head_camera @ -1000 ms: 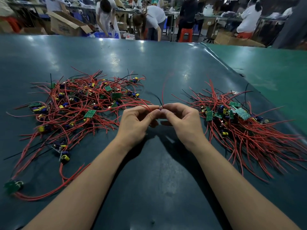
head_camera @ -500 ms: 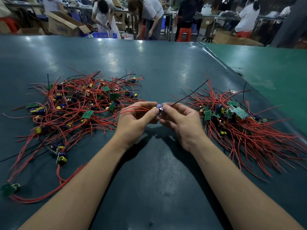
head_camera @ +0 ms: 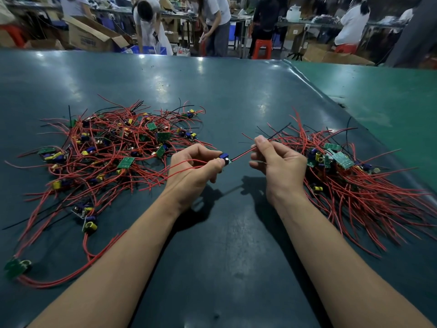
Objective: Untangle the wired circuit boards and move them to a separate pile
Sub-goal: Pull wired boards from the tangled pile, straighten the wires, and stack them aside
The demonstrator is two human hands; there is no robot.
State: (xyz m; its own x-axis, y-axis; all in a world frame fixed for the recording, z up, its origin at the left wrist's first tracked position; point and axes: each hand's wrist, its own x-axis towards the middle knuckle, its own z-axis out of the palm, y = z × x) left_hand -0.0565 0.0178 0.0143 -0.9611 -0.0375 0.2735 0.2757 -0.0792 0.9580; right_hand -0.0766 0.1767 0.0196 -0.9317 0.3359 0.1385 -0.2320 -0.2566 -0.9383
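A dark teal table mat (head_camera: 212,95) fills a busy workshop. Over it, the left hand (head_camera: 191,171) pinches a small circuit board (head_camera: 224,158) while the right hand (head_camera: 279,164) pinches its wires (head_camera: 243,153), between the tangled pile (head_camera: 113,152) and the sorted pile (head_camera: 354,181). Workers (head_camera: 151,24) bend over benches behind.

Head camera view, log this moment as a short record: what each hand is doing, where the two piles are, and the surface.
left hand: pinches a small circuit board by its end
right hand: pinches that board's red and black wires, drawn out straight
tangled pile: left of the hands, wires crossing loosely
sorted pile: right of the hands, wires fanned roughly one way
surface: dark teal table
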